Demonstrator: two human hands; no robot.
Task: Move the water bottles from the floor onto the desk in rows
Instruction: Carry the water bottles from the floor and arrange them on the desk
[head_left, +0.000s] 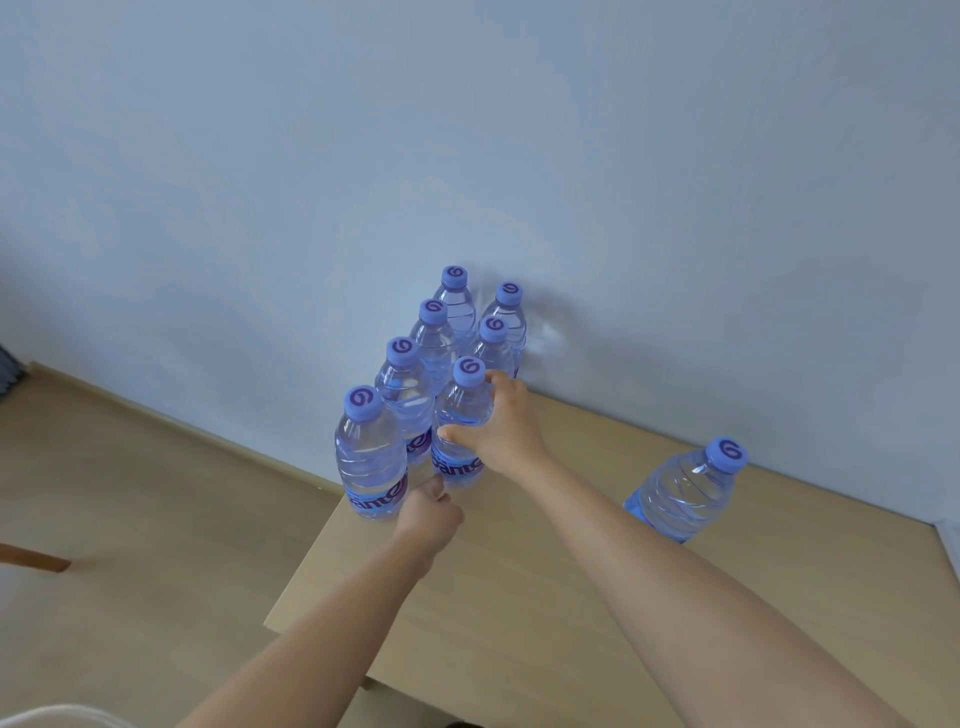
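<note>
Pale blue-white wall (467, 130) fills the upper half of the view; at far left a wood-toned floor (130, 493) runs along its base, and a brown wooden edge (36, 560) juts in low on that side; further right sits the light wooden counter (509, 597), pushed against the wall. At the counter's left rear corner seven water bottles with purple caps stand upright in two rows running toward the wall, four in the left row and three in the right; the nearest bottle of the left row (370, 462) stands at the counter's left edge; just beside it the left hand (427, 514) reaches in with fingers curled, its grip pressed to the base of that bottle, though whether it clamps anything I cannot tell; next right, the front bottle of the right row (461, 415) is clamped in the grip of the right hand (501, 428), thumb on its near side and fingers around its shoulder; well apart to the right, a lone bottle (688, 493) stands near the wall.
</note>
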